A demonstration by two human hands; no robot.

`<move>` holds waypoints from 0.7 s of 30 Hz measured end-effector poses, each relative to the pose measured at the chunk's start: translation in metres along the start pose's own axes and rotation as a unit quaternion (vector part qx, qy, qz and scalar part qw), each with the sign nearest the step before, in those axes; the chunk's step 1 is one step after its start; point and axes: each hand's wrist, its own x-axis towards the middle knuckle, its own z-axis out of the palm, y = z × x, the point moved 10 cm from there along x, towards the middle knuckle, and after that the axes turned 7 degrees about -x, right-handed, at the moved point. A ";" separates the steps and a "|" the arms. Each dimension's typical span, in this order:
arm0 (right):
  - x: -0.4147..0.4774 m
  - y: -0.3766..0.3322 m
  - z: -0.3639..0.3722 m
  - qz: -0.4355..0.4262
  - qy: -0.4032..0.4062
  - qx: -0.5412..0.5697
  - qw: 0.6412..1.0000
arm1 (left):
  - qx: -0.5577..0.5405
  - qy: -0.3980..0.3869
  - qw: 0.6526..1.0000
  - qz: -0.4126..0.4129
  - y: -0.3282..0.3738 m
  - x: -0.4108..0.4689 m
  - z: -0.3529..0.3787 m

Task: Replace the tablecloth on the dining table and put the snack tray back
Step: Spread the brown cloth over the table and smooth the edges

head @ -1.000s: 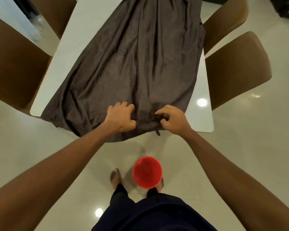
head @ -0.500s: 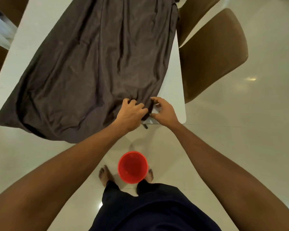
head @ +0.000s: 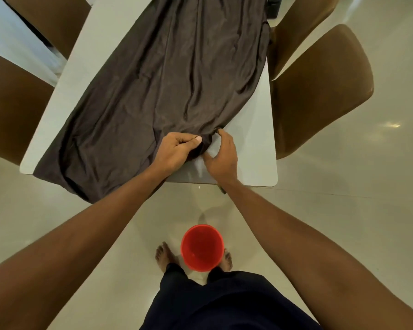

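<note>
A dark grey-brown tablecloth (head: 167, 75) lies lengthwise on the white dining table (head: 255, 144), bunched and wrinkled, its near left end hanging over the table's front edge. My left hand (head: 179, 151) grips a gathered fold of the cloth near the front edge, fingers curled round it. Just to its right, my right hand (head: 222, 156) pinches the cloth's near right corner with thumb and fingertips. The table's right strip and near right corner are bare. No snack tray is in view.
Brown chairs stand on both sides: two at the right (head: 320, 91) and two at the left (head: 12, 108). A red plastic bucket (head: 202, 246) sits on the glossy floor between my feet, just in front of the table.
Both hands have moved up onto the table with the cloth's near right end, drawing closer together. The cloth's edge there no longer hangs over the front.
</note>
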 end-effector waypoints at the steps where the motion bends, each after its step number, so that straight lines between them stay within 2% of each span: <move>1: 0.008 -0.005 -0.003 -0.007 0.017 -0.002 1.000 | -0.002 0.004 1.000 0.016 0.005 0.001 -0.002; 5: 0.031 -0.017 -0.017 -0.052 0.043 -0.026 0.997 | 0.063 -0.001 0.993 0.096 0.027 -0.001 -0.006; 9: 0.016 -0.015 -0.008 -0.040 -0.043 -0.004 0.998 | 0.096 0.045 0.981 0.159 0.041 -0.007 -0.016; 11: -0.003 -0.017 0.007 -0.041 -0.095 0.004 0.995 | 0.123 0.045 0.974 0.187 0.047 -0.007 -0.015; 13: -0.014 -0.021 0.020 -0.010 -0.111 0.015 0.994 | 0.140 0.033 0.967 0.213 0.054 -0.008 -0.011; 16: -0.007 -0.027 0.021 0.066 -0.044 0.035 0.996 | 0.175 0.010 0.953 0.249 0.062 -0.010 -0.007; 18: 0.000 -0.027 0.008 0.090 0.012 0.041 0.995 | 0.179 0.025 0.950 0.255 0.064 -0.011 -0.014; 21: 0.010 -0.018 -0.014 0.111 0.035 0.028 0.993 | 0.173 0.041 0.951 0.251 0.062 -0.012 -0.029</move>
